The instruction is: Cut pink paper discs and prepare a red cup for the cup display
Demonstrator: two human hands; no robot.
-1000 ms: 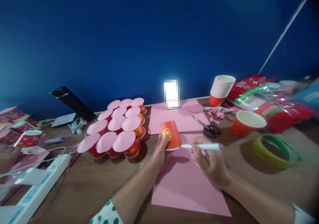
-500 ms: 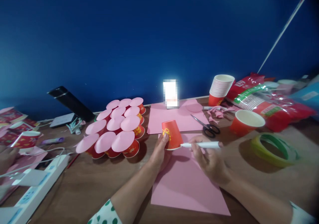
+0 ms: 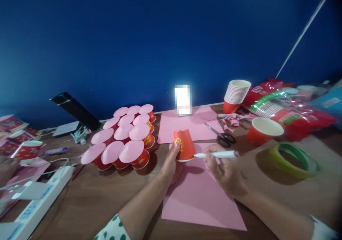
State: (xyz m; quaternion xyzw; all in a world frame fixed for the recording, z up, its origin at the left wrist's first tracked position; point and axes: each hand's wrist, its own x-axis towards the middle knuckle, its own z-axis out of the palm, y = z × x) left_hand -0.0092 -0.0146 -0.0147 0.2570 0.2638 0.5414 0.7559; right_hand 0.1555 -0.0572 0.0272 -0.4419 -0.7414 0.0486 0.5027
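Note:
My left hand (image 3: 172,163) grips a red paper cup (image 3: 187,145) with yellow lettering, turned rim down over the pink paper sheet (image 3: 200,204). In my right hand (image 3: 220,168) is a white pen (image 3: 221,155), held level, its tip at the cup's lower right rim. Whether the tip touches the rim or the paper I cannot tell. Scissors (image 3: 226,139) with black handles lie just beyond my right hand, partly on a second pink sheet (image 3: 173,129). A pink paper disc (image 3: 208,115) rests on that sheet.
To the left stand several upturned red cups topped with pink discs (image 3: 131,151). At right are a cup stack (image 3: 237,94), a single cup (image 3: 264,131), a tape roll (image 3: 294,161) and bagged cups (image 3: 288,111). A power strip (image 3: 48,197) and another person's hand (image 3: 8,168) are far left.

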